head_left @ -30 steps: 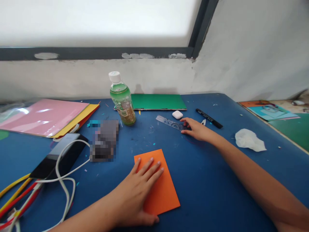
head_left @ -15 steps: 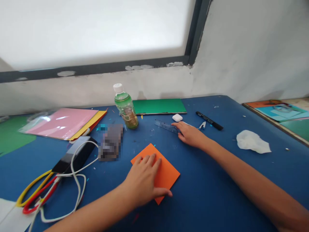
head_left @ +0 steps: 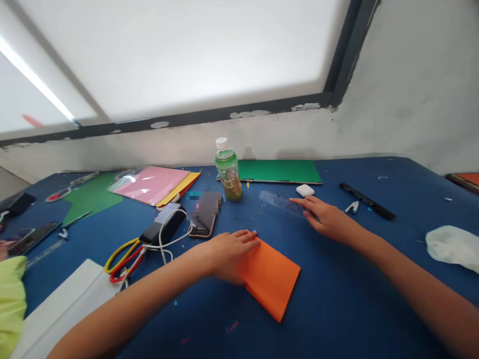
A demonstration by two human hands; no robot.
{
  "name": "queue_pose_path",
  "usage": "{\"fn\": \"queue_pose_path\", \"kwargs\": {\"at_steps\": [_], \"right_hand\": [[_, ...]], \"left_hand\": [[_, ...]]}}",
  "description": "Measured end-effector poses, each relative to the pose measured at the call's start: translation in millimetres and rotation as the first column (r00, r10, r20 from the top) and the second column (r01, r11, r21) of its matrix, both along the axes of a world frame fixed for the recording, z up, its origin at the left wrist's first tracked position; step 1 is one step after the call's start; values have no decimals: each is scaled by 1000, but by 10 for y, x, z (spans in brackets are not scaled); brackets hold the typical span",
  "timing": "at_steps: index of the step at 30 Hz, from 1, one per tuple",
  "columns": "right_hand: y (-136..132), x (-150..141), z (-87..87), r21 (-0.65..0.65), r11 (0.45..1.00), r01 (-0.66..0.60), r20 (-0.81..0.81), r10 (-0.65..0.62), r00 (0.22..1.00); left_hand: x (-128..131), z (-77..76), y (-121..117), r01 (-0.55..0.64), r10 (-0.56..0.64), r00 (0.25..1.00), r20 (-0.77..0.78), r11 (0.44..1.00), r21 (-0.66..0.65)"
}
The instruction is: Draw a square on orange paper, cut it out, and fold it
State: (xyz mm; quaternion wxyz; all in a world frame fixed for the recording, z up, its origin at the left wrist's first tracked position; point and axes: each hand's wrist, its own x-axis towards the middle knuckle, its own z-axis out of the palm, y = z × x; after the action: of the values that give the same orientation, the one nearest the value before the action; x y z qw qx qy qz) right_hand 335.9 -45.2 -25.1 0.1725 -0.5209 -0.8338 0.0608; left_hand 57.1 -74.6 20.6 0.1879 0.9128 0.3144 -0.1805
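Note:
An orange piece of folded paper (head_left: 275,276) lies on the blue table in front of me. My left hand (head_left: 232,255) rests over its left part, fingers stretched toward the top corner; the thumb is hidden. My right hand (head_left: 325,218) reaches to a clear plastic ruler (head_left: 275,200), index finger extended and touching its right end, which the hand partly covers. Just beyond that hand sits a small white case (head_left: 305,190). To its right lie a small white-and-blue clip-like item (head_left: 352,207) and a black marker (head_left: 367,201).
A green-labelled bottle (head_left: 229,172) stands before a green board (head_left: 279,171). Leftward are a phone (head_left: 205,222), cables, a black power bank (head_left: 163,223), yellow-and-red-handled scissors (head_left: 121,259) and a pink sheet (head_left: 151,184). Another person's yellow sleeve (head_left: 13,304) shows far left. Crumpled tissue (head_left: 452,247) lies right.
The view has swung left, bringing the other person's sleeve into sight. My left hand has slid to the orange paper's left side, and the paper has turned. My right hand stays at the ruler.

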Motion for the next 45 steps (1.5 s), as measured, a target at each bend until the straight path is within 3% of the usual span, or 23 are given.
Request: {"fn": "queue_pose_path", "kwargs": {"at_steps": [4,6,9,12,18,24,27,32,38,45], "right_hand": [[-44,-59,-2,-110,984,-142,-109,130,985],[-73,-91,-3,-202,961,-190,-129,166,978],[-104,-130,-3,-290,932,-219,-150,182,972],[-114,-154,6,-301,923,-240,-164,198,966],[-119,-204,4,-215,930,-298,-174,264,949],[-195,-193,-132,-102,942,-320,-58,316,947],[-257,-153,-192,-34,949,-313,9,314,949],[-312,-137,-220,6,947,-322,85,320,944],[-325,-167,-245,80,956,-281,120,271,955],[-309,-156,-292,134,957,-258,125,242,962]], "left_hand": [[-68,-32,-218,-83,82,996,15,990,110],[-106,-42,-324,-108,109,994,-4,989,103],[-170,-60,-450,-94,94,996,9,995,33],[-199,-134,-519,-57,51,994,102,997,59],[12,-409,-480,-113,41,966,255,956,271],[132,-574,-402,-2,-152,930,335,908,419],[88,-589,-376,22,-195,911,364,903,429],[88,-606,-294,-23,-151,898,412,921,389],[132,-766,-170,9,-161,911,380,928,372],[146,-897,-132,-99,-160,886,436,852,515]]}}
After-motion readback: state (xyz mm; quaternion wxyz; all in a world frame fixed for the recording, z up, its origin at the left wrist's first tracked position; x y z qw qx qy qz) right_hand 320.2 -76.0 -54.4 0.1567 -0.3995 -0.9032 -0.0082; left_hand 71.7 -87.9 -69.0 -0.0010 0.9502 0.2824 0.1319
